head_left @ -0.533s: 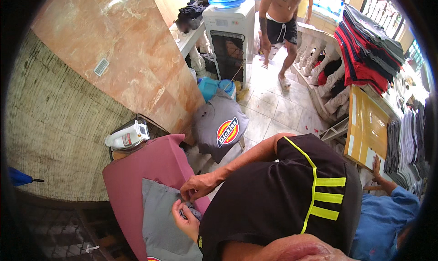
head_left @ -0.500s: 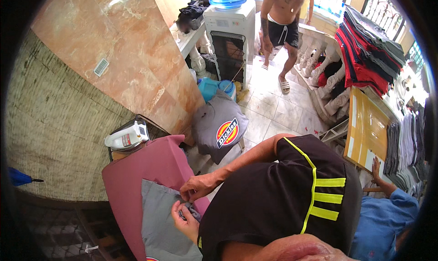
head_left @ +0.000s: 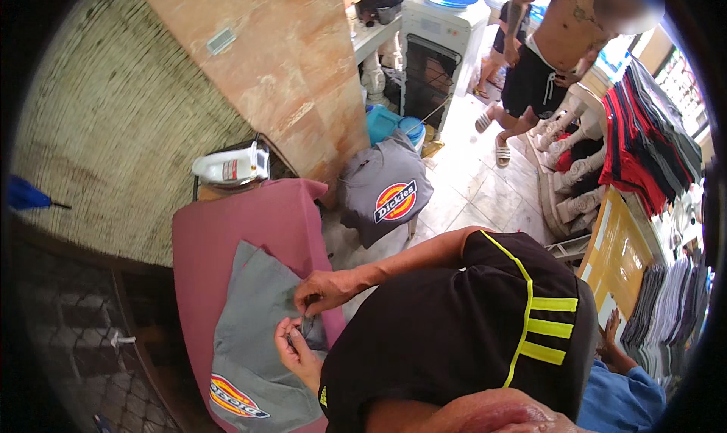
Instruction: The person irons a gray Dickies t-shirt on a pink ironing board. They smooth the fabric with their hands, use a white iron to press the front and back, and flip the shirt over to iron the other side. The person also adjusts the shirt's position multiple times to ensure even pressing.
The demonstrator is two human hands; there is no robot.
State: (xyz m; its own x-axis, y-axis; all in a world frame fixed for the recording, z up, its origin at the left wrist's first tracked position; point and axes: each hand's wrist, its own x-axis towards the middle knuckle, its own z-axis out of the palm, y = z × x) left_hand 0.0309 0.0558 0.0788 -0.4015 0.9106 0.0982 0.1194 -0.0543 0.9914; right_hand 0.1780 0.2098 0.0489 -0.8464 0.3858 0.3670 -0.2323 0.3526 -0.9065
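A piece of grey cloth (head_left: 254, 334) with a red and yellow oval logo is spread over a mauve cover (head_left: 201, 243). My left hand (head_left: 297, 351) is turned partly palm up, its fingers curled at a bunched part of the cloth. Just above it, my right hand (head_left: 327, 290) pinches at the same spot, fingertips pressed together. Whatever sits between those right fingertips is too small to make out. My black sleeve and torso hide most of the left forearm.
A draped grey cloth (head_left: 386, 194) bears the same logo. Beyond it stand a water dispenser (head_left: 439, 50) and a walking person (head_left: 541, 69). Folded garments (head_left: 644, 141) are stacked at right, above a person in blue (head_left: 621, 391). A white bottle-like object (head_left: 231, 165) lies by the wall.
The view has shifted, and more of the grey cloth with its logo shows. Both hands stay together at the bunched part. The far person has stepped and turned.
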